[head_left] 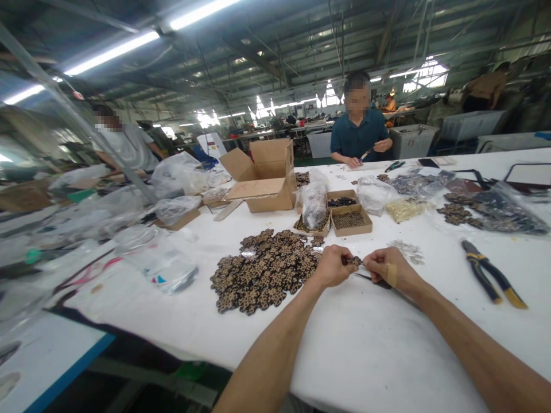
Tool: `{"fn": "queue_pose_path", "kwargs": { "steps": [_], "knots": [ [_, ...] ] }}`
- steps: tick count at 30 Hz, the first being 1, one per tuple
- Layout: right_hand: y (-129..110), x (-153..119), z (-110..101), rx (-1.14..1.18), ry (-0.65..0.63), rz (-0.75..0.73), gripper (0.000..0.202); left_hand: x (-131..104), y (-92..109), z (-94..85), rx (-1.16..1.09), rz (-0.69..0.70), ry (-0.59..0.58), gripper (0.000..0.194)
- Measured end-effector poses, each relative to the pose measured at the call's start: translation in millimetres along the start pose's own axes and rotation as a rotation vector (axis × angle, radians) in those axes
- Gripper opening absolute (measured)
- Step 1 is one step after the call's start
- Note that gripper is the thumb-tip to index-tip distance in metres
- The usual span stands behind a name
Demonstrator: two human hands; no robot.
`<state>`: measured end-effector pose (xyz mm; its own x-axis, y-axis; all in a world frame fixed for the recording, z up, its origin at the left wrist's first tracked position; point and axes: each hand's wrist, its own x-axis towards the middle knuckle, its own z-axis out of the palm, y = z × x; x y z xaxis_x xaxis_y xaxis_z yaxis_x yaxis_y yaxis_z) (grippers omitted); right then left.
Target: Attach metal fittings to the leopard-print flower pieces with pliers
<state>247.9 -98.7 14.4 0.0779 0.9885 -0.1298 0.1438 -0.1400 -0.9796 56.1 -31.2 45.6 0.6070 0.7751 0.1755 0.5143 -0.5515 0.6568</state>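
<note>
My left hand [334,265] pinches a small dark patterned piece [353,261] between thumb and fingers, just right of the pile. Close beside it, my right hand [390,268] has its fingers closed around a thin dark tool [365,277], whose tip points at the piece; the tool's other end is partly hidden under the hand. A tan bandage wraps one right finger. Left of my hands lies a heap of leopard-print flower-shaped pieces [262,275] with black edges.
Behind my hands stand small boxes of parts [352,222], an open carton [269,186] and plastic bags [376,195]. Pliers [491,275] lie at right, near small scattered metal bits [407,251]. A person [360,129] works across the white table [370,344].
</note>
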Motion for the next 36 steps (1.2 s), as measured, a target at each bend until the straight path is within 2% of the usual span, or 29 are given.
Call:
{"fn": "queue_pose_path", "kwargs": {
  "steps": [13,24,30,36],
  "knots": [
    [0,-1,-1,0.033,0.002,0.022,0.022,-2,0,1.9,0.104,0.119,0.005,0.012],
    [2,0,-7,-0.011,-0.068,0.025,0.019,-1,2,0.6,0.23,0.216,-0.013,0.009],
    [3,-1,-8,-0.009,-0.109,0.02,0.017,2,-1,1.6,0.378,0.32,-0.037,0.007],
    [0,-5,-6,-0.081,-0.151,-0.017,0.014,5,-8,5.2,0.466,0.429,-0.091,0.016]
  ]
}}
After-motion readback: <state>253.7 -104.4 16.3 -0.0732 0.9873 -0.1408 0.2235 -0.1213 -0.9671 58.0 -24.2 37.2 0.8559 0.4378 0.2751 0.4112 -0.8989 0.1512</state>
